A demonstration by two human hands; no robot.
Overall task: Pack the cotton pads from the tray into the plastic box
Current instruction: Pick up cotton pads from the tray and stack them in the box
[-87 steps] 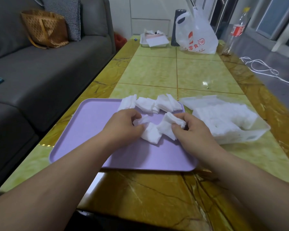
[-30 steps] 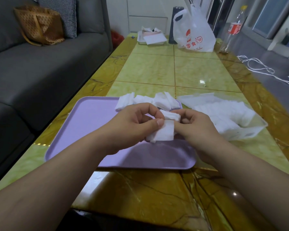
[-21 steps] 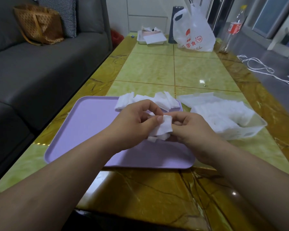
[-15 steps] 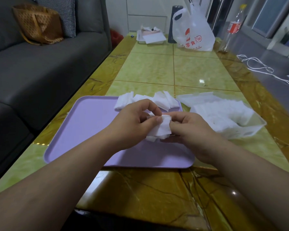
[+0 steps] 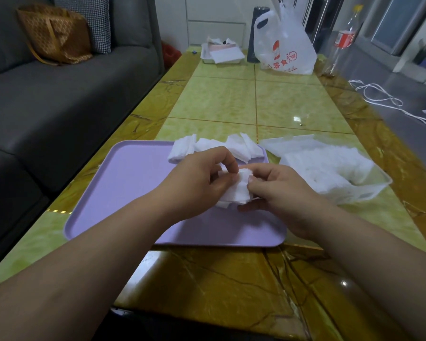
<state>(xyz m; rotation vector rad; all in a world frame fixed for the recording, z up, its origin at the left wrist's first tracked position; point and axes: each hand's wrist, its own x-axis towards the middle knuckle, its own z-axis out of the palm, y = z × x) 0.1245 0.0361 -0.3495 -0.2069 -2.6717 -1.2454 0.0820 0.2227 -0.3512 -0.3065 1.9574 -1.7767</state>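
Cotton pads [image 5: 237,190]: a small white stack, pinched between both hands above the purple tray [image 5: 123,193], near its right half. Left hand [image 5: 197,183] curled onto the stack's left side, thumb and fingertips pressed to it; right hand [image 5: 278,190] clamped on the right side, thumb on top. Exact number of pads in the stack impossible to count, edges blurring into one another and partly covered by fingers. Underside of the stack hidden, so no telling whether it touches the tray floor.

More loose pads [image 5: 214,147] heaped along the tray's far edge, some leaning on each other, a few covered in part by the left hand.

Plastic box [image 5: 369,190], clear, just right of the tray on the counter [image 5: 231,104], already holding a jumble of white pads [image 5: 330,166]; walls faint against the contents. A clear flat piece, seemingly a lid [image 5: 280,143], just behind the box, hard to separate from it.

At the counter's far end: a white plastic bag [image 5: 284,45] with red print, a small tray of papers [image 5: 221,54], a dark cylinder [image 5: 255,33] half hidden behind the bag. Bottle [image 5: 342,43] off the far right corner, base indistinct. Grey sofa [image 5: 59,94] at left, carrying a brown bag [image 5: 54,33], cut off by the frame edge.
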